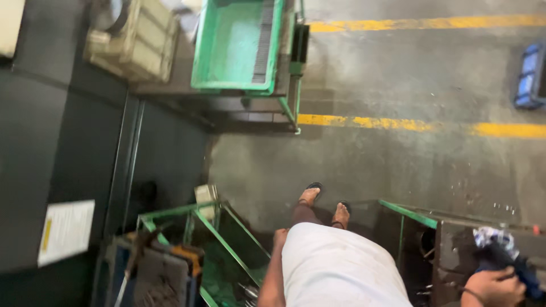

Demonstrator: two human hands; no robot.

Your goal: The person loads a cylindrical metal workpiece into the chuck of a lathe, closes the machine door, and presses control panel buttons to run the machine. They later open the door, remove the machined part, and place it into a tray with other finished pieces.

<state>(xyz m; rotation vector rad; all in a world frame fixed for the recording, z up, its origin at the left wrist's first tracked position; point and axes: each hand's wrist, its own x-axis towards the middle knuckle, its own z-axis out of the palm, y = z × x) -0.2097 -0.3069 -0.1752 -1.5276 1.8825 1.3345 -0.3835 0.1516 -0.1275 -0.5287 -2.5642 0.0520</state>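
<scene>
My right hand is at the bottom right, closed over a dark blue cloth that lies on a dark metal bench. A crumpled white and blue rag sits just behind the cloth. My left hand hangs at my side beside my white shirt, above a green-framed cart. Its fingers are too small and blurred to read, and nothing shows in it. My sandalled feet stand on the grey concrete floor.
A green plastic crate rests on a green metal stand at the top, next to a pale wooden crate. Yellow lines cross the floor. A blue crate is far right. A dark machine panel with a paper sheet fills the left.
</scene>
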